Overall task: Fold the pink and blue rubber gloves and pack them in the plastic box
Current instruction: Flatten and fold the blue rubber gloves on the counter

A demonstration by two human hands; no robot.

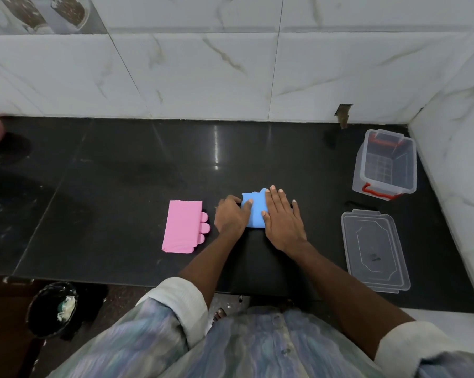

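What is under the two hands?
The folded blue glove lies under the right hand and left hand. Its covered right part cannot be seen.

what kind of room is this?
Probably a home kitchen or utility counter: a polished black stone counter, marble-look wall tiles behind it, and a lined bin on the floor below.

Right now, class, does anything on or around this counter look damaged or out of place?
Yes: the white wall tile has a broken notch at its bottom edge, just behind the plastic box, exposing brown material. Otherwise the pink glove lies folded, both hands work on the blue glove, and the lid lies flat.
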